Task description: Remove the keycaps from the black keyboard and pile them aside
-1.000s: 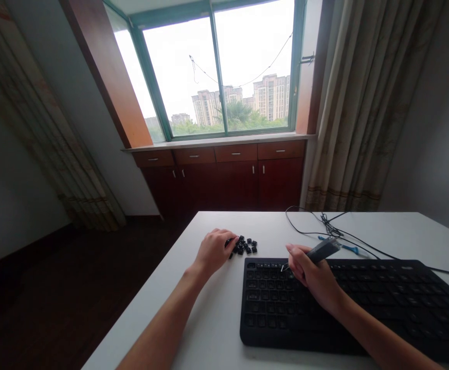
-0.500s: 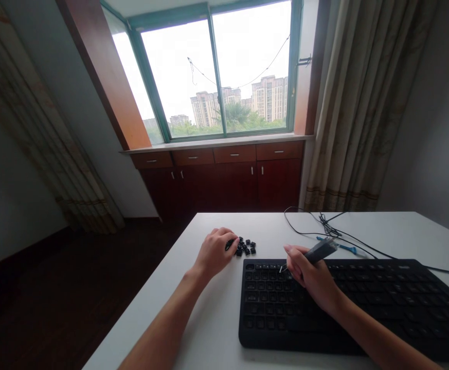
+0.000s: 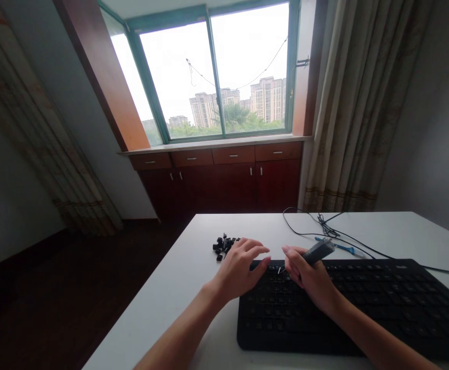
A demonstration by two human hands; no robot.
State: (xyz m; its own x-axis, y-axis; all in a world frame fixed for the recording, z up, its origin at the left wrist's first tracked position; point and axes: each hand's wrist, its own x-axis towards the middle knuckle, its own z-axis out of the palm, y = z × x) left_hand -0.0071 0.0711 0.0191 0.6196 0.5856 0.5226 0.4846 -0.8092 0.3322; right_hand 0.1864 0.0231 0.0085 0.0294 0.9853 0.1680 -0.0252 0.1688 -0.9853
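A black keyboard (image 3: 305,329) lies on the white table, with many keycaps off its left part. My right hand (image 3: 309,275) is closed round a keycap puller (image 3: 319,251) with a dark grey handle, its thin wire end over the top left keys. Close to that wire, my left hand (image 3: 243,267) hovers over the keyboard's upper left corner, fingers stretched and thumb apart, nothing visible between them. Behind the left hand is a loose pile of black keycaps (image 3: 224,245), partly hidden by the fingers.
A blue slim tool (image 3: 345,249) lies behind the keyboard. Black cable (image 3: 326,226) is coiled at the table's back and runs off right. The white table (image 3: 162,303) has its left edge beside my left arm. Red-brown cabinets (image 3: 216,187) stand under the window beyond.
My left hand has moved right from the keycap pile to the keyboard's corner, its fingers now spread, uncovering more of the pile. My right hand stays nearly in place with the puller.
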